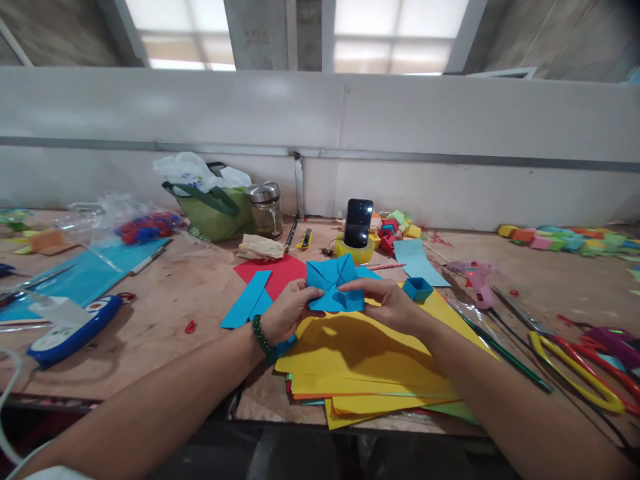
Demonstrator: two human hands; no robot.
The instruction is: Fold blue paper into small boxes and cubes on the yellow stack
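Hands [286,310] [393,303] partly hidden beneath folded blue paper [333,275]

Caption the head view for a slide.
Left hand and right hand hold a folded blue paper square over yellow sheets, a blue paper box nearby.

Green bag [220,221] — lidded jar [267,217] just beside it — and upright black phone [359,223] on yellow tape roll [346,251].

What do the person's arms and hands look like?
Both the left hand and right hand are bare, without gloves. A dark green bracelet of round beads circles the left wrist. A bit of what looks like white sleeve shows at the bottom left; the right forearm shows none.
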